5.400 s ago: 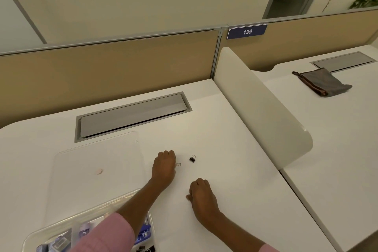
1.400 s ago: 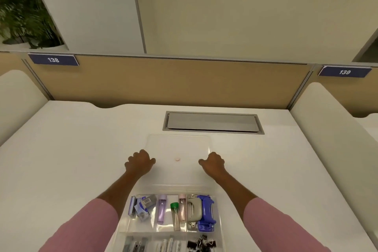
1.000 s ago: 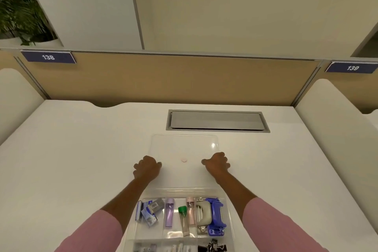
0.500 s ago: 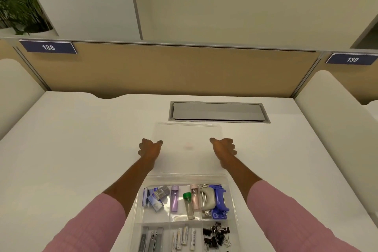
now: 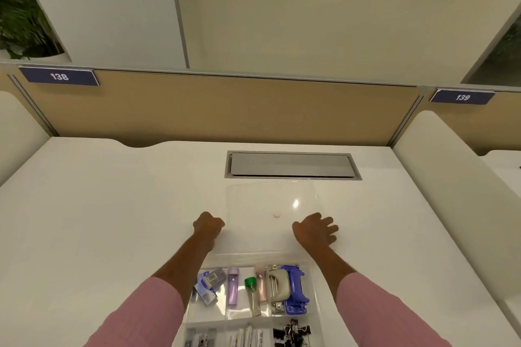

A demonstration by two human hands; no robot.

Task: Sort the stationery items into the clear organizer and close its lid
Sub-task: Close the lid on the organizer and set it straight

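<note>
1. Presently the clear lid [image 5: 270, 205] is held at its two side edges, tilted up from its hinge side at the far rim of the clear organizer [image 5: 315, 293], which sits on the white desk [image 5: 112, 205] just in front of the person. The left hand [image 5: 208, 227] is curled closed on the lid's left edge; the right hand [image 5: 314, 231] is pressed to the right edge with fingers partly spread, and a full grasp there cannot be confirmed.
2. A slip is judged possible on the right side, since smooth plastic is gripped loosely; the lid could drop and slam.
3. The lid could be twisted if one hand is moved faster than the other, and the hinge strained.
4. Closure could be blocked by tall contents: the blue hole punch [image 5: 293, 293] and the green-capped tube [image 5: 251, 290] appear to stand highest, though their height against the rim cannot be told.
5. The binder clips [image 5: 290, 332] look piled and might catch the lid.
</note>
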